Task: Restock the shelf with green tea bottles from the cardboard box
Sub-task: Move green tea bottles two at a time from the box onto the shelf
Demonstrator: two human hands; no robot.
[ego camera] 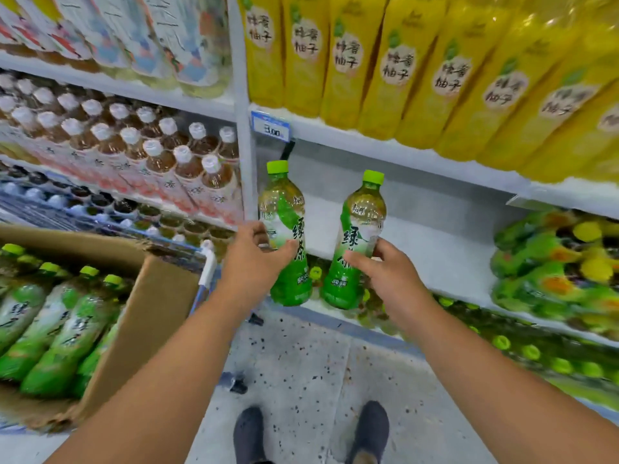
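My left hand (252, 259) grips a green tea bottle (285, 209) with a green cap and green label, held upright before the white shelf (445, 249). My right hand (385, 272) grips a second green tea bottle (358, 236) just to the right of the first, tilted slightly. Both bottles hang in front of the bare left stretch of that shelf. At the lower left the cardboard box (157, 316) stands open, with several more green tea bottles (63, 326) lying inside it.
Yellow drink bottles (415, 68) fill the shelf above. Green and yellow bottles (552, 266) occupy the right of the white shelf. Brown tea bottles (157, 145) fill the left bay. A trolley handle (209, 262) stands by the box. Speckled floor and my shoes (311, 433) lie below.
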